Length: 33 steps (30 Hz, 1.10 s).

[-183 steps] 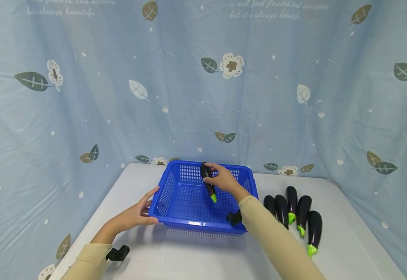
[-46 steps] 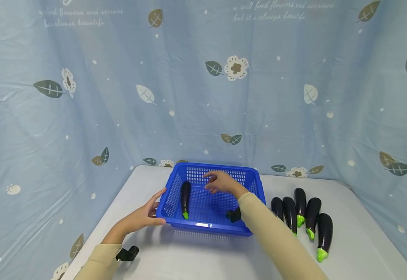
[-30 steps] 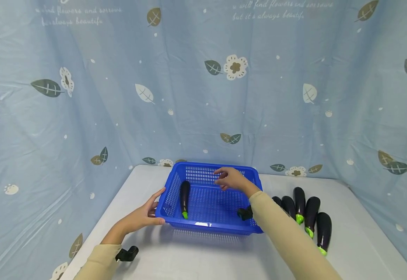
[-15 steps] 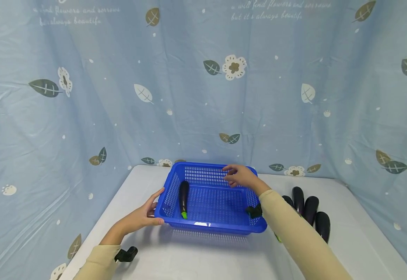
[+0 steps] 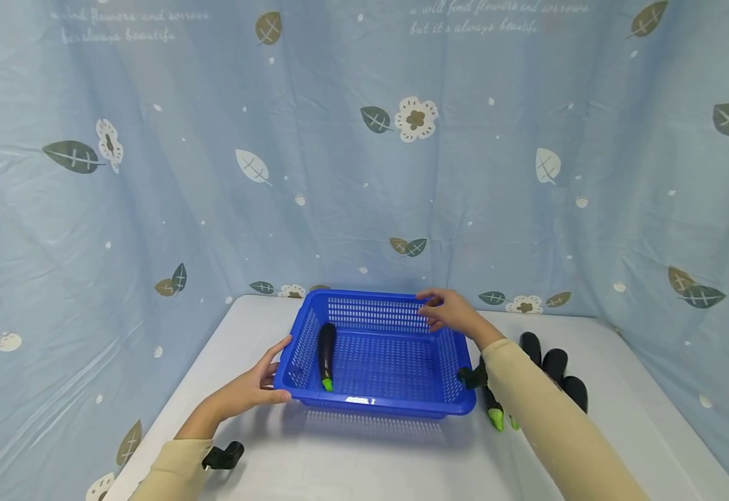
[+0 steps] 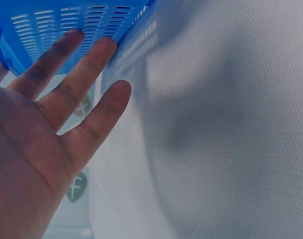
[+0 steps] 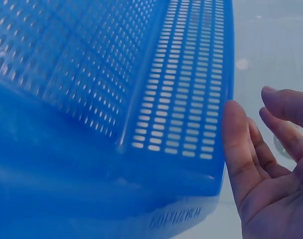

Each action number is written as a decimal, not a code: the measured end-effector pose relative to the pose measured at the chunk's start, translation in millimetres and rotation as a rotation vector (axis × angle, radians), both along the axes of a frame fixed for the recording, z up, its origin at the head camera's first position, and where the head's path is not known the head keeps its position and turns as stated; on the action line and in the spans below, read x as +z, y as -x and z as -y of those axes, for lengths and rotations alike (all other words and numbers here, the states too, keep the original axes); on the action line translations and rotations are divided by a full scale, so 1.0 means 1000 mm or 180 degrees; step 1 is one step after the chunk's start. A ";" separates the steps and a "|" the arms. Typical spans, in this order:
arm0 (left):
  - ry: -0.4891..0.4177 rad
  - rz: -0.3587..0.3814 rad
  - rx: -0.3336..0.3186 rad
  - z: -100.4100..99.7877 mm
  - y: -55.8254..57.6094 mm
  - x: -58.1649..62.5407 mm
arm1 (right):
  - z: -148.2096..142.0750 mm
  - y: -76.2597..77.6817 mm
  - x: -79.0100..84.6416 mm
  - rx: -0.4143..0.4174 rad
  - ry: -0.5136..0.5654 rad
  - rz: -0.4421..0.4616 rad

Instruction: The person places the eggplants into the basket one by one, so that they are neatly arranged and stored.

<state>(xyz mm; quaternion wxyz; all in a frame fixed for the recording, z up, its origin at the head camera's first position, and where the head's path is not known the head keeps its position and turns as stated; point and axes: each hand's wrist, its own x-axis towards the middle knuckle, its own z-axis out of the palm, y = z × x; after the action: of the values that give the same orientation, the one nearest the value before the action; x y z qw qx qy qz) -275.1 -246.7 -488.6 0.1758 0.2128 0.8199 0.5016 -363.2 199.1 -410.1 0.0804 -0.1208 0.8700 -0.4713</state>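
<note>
A blue plastic basket (image 5: 395,406) with slotted walls stands on the table. Inside it, along the left wall, lies one dark eggplant (image 5: 326,353) with its green stem end toward me. My left hand (image 5: 243,390) rests against the basket's left end, fingers spread and fairly straight; the left wrist view shows fingertips (image 6: 107,46) at the slotted wall. Over the basket's far right corner is my right hand (image 5: 450,310), fingers loosely bent with nothing between them. In the right wrist view that hand (image 7: 270,184) appears beside the basket rim; I cannot tell whether they touch.
Several more eggplants (image 5: 555,363) lie on the table right of the basket, partly hidden behind my right sleeve (image 5: 552,424). A blue patterned curtain (image 5: 339,174) hangs behind and beside the white table (image 5: 339,466). Black wrist devices (image 5: 223,456) sit at both wrists.
Earlier my right hand held an eggplant above the basket; it now lies inside at the left. The emptied right hand has moved right toward the far right corner. My left hand stays at the basket.
</note>
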 end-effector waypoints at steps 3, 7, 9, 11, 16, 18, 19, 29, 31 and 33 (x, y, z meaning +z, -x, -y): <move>-0.0040 -0.0006 -0.0025 0.000 -0.001 0.001 | -0.005 -0.001 0.000 -0.0045 -0.0045 -0.0065; -0.0063 -0.0011 -0.0043 -0.001 -0.001 0.002 | -0.012 -0.002 -0.001 -0.0093 -0.0107 -0.0133; -0.0045 -0.0009 -0.0030 -0.001 -0.001 0.001 | -0.016 -0.001 -0.002 -0.0116 -0.0117 -0.0144; -0.0024 0.0006 -0.0002 -0.001 0.000 0.000 | -0.020 -0.002 -0.002 -0.0157 -0.0135 -0.0144; 0.0010 0.0021 0.0048 -0.001 0.000 -0.002 | -0.029 -0.005 -0.004 -0.0291 -0.0253 -0.0232; 0.0011 0.0011 0.0047 -0.001 0.001 -0.003 | -0.032 -0.006 -0.005 -0.0329 -0.0309 -0.0282; 0.0011 -0.0002 0.0044 -0.001 0.001 -0.003 | -0.034 -0.007 -0.006 -0.0363 -0.0325 -0.0292; -0.0005 -0.0004 0.0033 0.000 0.001 -0.004 | -0.054 -0.016 -0.020 -0.0540 -0.0269 -0.0384; -0.0014 -0.0005 0.0022 0.000 0.001 -0.003 | -0.059 -0.018 -0.024 -0.0585 -0.0272 -0.0376; -0.0025 0.0006 0.0022 0.000 0.001 -0.003 | -0.063 -0.020 -0.027 -0.0626 -0.0289 -0.0366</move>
<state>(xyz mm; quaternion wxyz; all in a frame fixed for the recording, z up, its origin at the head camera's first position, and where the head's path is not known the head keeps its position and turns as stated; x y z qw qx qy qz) -276.0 -246.8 -491.1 0.1741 0.2102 0.8184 0.5056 -343.5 261.8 -437.4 -0.0109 -0.0580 0.9012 -0.4293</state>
